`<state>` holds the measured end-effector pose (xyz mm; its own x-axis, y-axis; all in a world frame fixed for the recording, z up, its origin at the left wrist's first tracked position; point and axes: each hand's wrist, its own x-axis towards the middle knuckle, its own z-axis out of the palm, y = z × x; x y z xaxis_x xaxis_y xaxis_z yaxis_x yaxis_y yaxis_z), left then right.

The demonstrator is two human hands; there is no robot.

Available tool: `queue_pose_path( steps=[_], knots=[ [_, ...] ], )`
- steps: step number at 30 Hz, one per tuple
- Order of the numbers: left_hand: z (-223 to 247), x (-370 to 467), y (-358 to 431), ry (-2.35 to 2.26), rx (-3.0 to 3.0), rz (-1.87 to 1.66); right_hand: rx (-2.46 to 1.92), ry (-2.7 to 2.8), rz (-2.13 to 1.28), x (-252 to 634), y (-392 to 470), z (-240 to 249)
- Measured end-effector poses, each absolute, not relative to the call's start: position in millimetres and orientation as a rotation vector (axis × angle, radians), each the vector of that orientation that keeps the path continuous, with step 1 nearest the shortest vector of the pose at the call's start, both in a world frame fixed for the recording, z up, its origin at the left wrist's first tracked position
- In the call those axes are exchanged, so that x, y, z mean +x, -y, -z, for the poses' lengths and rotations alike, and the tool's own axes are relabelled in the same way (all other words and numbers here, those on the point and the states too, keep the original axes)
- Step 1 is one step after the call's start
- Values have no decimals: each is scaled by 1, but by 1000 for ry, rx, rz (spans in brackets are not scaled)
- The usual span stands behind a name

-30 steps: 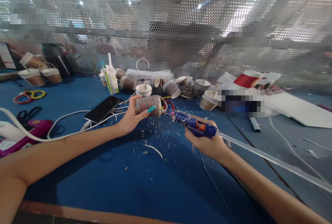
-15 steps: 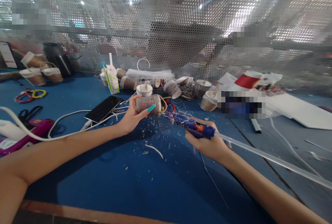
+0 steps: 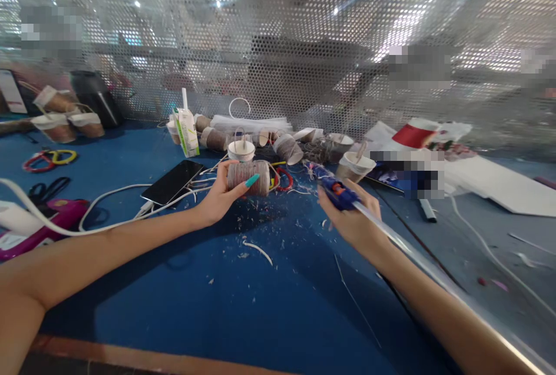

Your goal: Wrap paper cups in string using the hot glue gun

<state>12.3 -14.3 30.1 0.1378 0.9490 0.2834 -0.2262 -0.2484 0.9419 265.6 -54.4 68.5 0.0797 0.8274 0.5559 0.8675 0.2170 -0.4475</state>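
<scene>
My left hand point(image 3: 221, 195) is closed around a paper cup wrapped in brownish twine point(image 3: 248, 178), which lies on its side just above the table. In my right hand point(image 3: 354, 213) is a blue glue gun point(image 3: 339, 192) with a long clear glue stick point(image 3: 417, 259) running out of its back. The gun's nozzle points up and away, apart from the cup, and looks covered in strings of glue. Behind the held cup stands a white-rimmed cup with a handle point(image 3: 241, 150). Red-handled scissors point(image 3: 283, 179) lie to its right, partly hidden.
A black phone point(image 3: 172, 181) with white cables lies left of my left hand. Several wrapped cups and a drink carton point(image 3: 187, 132) line the back. More scissors point(image 3: 50, 160) and a purple glue gun point(image 3: 52, 224) are at far left. White board point(image 3: 508, 184) lies at right; scraps litter the blue table point(image 3: 243, 317).
My right hand has drawn the glue gun away from the cup, to the right and farther back, with its nozzle turned upward. My left hand and the cup stay nearly in place.
</scene>
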Motion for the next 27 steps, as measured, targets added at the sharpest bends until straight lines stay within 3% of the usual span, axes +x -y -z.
queue_pose_path(
  steps=[3, 7, 16, 27],
  knots=[
    [-29, 12, 15, -775, 1287, -1345, -1766, 1903, 308, 277, 44, -65],
    [-26, 10, 14, -800, 1276, -1308, -1836, 2127, 298, 289, 33, -61],
    [-23, 6, 12, -729, 1359, -1147, -951, 2192, -108, 277, 53, -76],
    [-23, 1, 10, -691, 1640, -1083, -733, 2181, -66, 236, 80, -62]
  ],
)
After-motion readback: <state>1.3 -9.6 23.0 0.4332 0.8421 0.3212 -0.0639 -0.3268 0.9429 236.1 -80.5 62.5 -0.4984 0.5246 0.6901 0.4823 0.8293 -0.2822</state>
